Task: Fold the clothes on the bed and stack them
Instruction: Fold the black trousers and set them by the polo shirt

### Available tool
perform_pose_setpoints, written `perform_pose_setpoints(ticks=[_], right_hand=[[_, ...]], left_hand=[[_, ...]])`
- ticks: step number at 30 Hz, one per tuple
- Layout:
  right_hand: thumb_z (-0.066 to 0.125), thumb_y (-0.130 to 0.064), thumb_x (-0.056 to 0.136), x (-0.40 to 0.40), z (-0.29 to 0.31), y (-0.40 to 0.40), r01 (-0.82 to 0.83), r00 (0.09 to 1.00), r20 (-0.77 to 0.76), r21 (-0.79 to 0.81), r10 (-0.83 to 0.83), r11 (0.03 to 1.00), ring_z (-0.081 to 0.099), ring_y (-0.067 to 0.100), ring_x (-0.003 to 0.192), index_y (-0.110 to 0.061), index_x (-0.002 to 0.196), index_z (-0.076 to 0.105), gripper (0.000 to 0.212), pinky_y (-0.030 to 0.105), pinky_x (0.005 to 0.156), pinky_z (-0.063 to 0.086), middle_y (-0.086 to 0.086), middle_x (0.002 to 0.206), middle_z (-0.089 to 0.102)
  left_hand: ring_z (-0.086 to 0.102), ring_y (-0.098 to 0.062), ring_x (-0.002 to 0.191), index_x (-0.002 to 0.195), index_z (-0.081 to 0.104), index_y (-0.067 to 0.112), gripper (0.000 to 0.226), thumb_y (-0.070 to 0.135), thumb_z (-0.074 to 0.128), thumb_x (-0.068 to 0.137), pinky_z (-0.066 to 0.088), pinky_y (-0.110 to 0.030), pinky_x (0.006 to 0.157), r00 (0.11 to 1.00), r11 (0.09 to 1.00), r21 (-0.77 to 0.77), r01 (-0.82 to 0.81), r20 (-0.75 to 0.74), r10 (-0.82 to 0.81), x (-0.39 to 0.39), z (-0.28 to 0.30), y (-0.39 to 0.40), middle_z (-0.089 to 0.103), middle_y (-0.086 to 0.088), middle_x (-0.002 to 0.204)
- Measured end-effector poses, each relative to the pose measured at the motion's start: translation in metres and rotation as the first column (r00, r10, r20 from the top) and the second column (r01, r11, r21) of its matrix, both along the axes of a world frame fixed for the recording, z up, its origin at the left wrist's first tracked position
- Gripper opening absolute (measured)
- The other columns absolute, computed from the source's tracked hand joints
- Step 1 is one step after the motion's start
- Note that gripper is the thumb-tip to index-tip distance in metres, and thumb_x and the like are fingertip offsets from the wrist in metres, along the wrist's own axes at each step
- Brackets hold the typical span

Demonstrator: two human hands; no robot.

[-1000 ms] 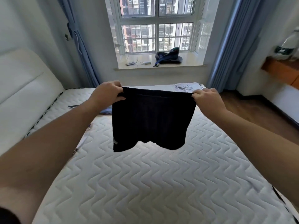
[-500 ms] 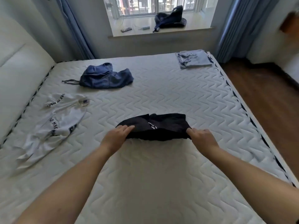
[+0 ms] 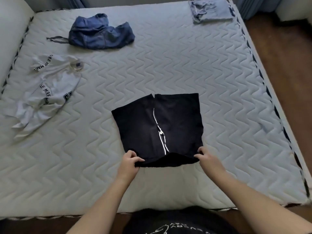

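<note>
Both hands (image 3: 130, 160) (image 3: 206, 158) pinch black shorts' (image 3: 158, 129) waistband, apparently.

Black shorts (image 3: 158, 129): near waistband corners covered by left hand (image 3: 129, 162) and right hand (image 3: 206, 157); fingertips tucked under fabric, unseen. White T-shirt (image 3: 45, 93): lettering partly lost in folds, not fully readable. Folded light-blue garment (image 3: 210, 10): top cut by frame edge, type unclear. Headboard (image 3: 11, 22): cropped at left edge.

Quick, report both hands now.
Left hand: grips the black shorts at the waistband corner.
Right hand: grips the opposite corner.
</note>
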State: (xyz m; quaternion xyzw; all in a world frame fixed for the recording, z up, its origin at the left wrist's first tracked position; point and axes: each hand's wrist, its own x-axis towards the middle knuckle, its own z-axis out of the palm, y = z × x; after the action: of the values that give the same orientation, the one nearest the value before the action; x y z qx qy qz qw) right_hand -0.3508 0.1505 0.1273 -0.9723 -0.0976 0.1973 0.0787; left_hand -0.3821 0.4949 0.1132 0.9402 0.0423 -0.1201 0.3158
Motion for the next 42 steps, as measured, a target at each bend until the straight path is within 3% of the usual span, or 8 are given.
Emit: perform_pose_setpoints(ticks=[3,7,11,15,23,29,33,42], right_hand=[[0.082,0.003,0.058,-0.011,-0.003,0.004,-0.054,0.996,0.072,0.091,0.047,0.994,0.058,0.032,0.067,0.000,0.077,0.063,0.027,0.031,0.054,0.047,0.014,0.089,0.057],[0.082,0.006,0.033,-0.017,-0.001,0.010,-0.109,0.987,0.114,-0.007,0.109,0.994,0.050,0.030,0.048,-0.005,0.060,0.055,0.040,0.036,0.047,0.049,0.013,0.070,0.053],[0.077,-0.009,0.056,-0.019,-0.006,0.010,-0.070,0.991,0.091,-0.254,0.096,0.965,0.062,0.034,0.083,-0.014,0.073,0.066,0.021,0.065,0.099,0.034,0.005,0.077,0.061],[0.055,-0.009,0.080,-0.012,-0.020,0.007,-0.087,0.996,-0.049,-0.263,0.077,0.961,0.051,0.021,0.111,-0.024,0.091,0.050,0.020,0.056,0.111,0.006,-0.006,0.090,0.061],[0.051,-0.013,0.084,-0.012,-0.020,0.026,-0.090,0.983,-0.171,-0.108,0.070,0.990,0.044,0.019,0.120,-0.037,0.147,0.024,0.072,0.044,0.108,0.010,-0.008,0.115,0.057],[0.063,-0.052,0.081,-0.011,-0.012,0.049,-0.025,0.992,-0.120,0.118,0.040,0.993,0.041,0.015,0.121,-0.042,0.136,0.041,0.060,0.035,0.099,0.017,-0.014,0.123,0.050],[0.057,-0.033,0.091,-0.011,-0.002,0.052,0.008,1.000,-0.027,0.227,-0.001,0.974,0.053,0.016,0.108,-0.032,0.117,0.062,0.027,0.029,0.090,0.031,-0.013,0.113,0.061],[0.058,-0.015,0.093,0.000,0.056,0.042,-0.021,0.959,-0.236,0.489,0.155,0.872,0.058,-0.002,0.077,-0.030,0.108,0.066,0.022,0.019,0.073,0.045,-0.018,0.093,0.066]], left_hand=[[0.061,-0.022,0.101,0.079,0.076,0.009,0.030,-0.016,0.071,0.064,0.047,-0.026,0.088,0.998,0.997,-0.038,0.065,0.021,-0.065,-0.008,0.002,0.003,0.063,-0.002,0.105],[0.064,-0.010,0.106,0.091,0.073,0.018,0.031,-0.001,0.064,0.069,0.053,-0.029,0.087,0.982,0.983,-0.019,0.180,-0.044,-0.181,-0.007,0.017,-0.002,0.069,0.016,0.109],[0.062,-0.011,0.087,0.097,0.070,0.028,0.028,0.019,0.058,0.074,0.053,-0.035,0.074,0.956,0.957,0.011,0.289,-0.066,-0.287,0.006,0.039,-0.014,0.069,0.016,0.090],[0.057,0.002,0.083,0.105,0.072,0.039,0.043,0.018,0.055,0.072,0.047,-0.016,0.076,0.968,0.963,-0.112,0.244,-0.041,-0.249,0.017,0.063,-0.028,0.062,0.035,0.079],[0.062,0.002,0.055,0.078,0.074,0.041,0.041,0.010,0.050,0.065,0.042,-0.010,0.054,0.987,0.920,-0.391,0.013,-0.144,-0.075,0.022,0.085,-0.047,0.070,0.014,0.063],[0.066,-0.003,0.060,0.078,0.076,0.036,0.040,0.006,0.051,0.067,0.046,-0.013,0.056,0.982,0.920,-0.393,-0.008,-0.176,-0.066,0.022,0.089,-0.049,0.073,0.008,0.066],[0.070,-0.007,0.066,0.081,0.075,0.029,0.037,0.002,0.052,0.069,0.051,-0.016,0.063,0.987,0.923,-0.384,0.012,-0.143,-0.072,0.022,0.093,-0.044,0.074,0.006,0.069],[0.059,0.000,0.071,0.092,0.058,0.035,0.034,0.006,0.064,0.077,0.043,-0.008,0.066,1.000,0.976,-0.220,0.015,0.028,-0.009,0.057,0.115,-0.029,0.065,0.016,0.080]])
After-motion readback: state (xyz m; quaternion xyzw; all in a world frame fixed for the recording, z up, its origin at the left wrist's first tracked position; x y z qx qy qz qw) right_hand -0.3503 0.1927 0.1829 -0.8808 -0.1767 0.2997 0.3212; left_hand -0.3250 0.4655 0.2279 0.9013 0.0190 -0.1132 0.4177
